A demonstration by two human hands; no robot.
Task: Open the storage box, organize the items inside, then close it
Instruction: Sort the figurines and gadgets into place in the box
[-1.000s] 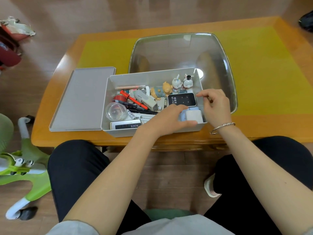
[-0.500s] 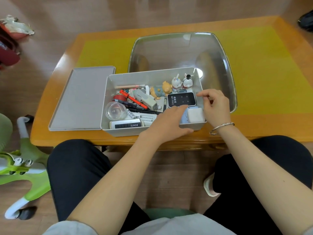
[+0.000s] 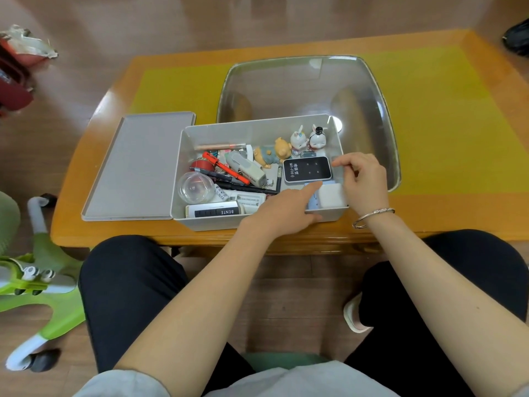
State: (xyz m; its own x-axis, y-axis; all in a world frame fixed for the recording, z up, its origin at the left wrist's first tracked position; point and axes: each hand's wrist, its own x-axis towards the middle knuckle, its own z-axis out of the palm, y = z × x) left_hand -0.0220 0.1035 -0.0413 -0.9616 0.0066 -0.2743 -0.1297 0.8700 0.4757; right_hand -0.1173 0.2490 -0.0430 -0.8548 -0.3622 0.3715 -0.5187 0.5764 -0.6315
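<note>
Box (image 3: 259, 223) open, standing at the near edge of the table (image 3: 446, 213), directly in front of the seated person. Lid (image 3: 137, 167) lies flat just beside the box on its left, touching its left wall.

Contents, left to right: clear dome (image 3: 196, 187); red tape roll (image 3: 201, 166); red pen (image 3: 226, 168) lying diagonally over black pens; white remote (image 3: 213, 211) marked BENTE along the near wall; bear figure (image 3: 274, 154); two rabbit figures (image 3: 307, 138) upright in the far right corner; black Wi-Fi device (image 3: 307, 169) face up; white cube (image 3: 332, 196) in the near right corner.

Left hand (image 3: 286, 210) rests over the near wall, grip spread, index finger extended and touching the near edge of the Wi-Fi device. Right hand (image 3: 362, 180) over the right wall, fingers curled; thumb and forefinger meet at the device's right far corner, but a firm pinch on it I cannot tell. Bracelet (image 3: 372, 216) on the right wrist.

Behind the box, touching its far wall: a clear tray (image 3: 380, 110). Yellow mat (image 3: 443, 124) covers the table top. Green ride-on toy (image 3: 43, 279) on the floor at left.
</note>
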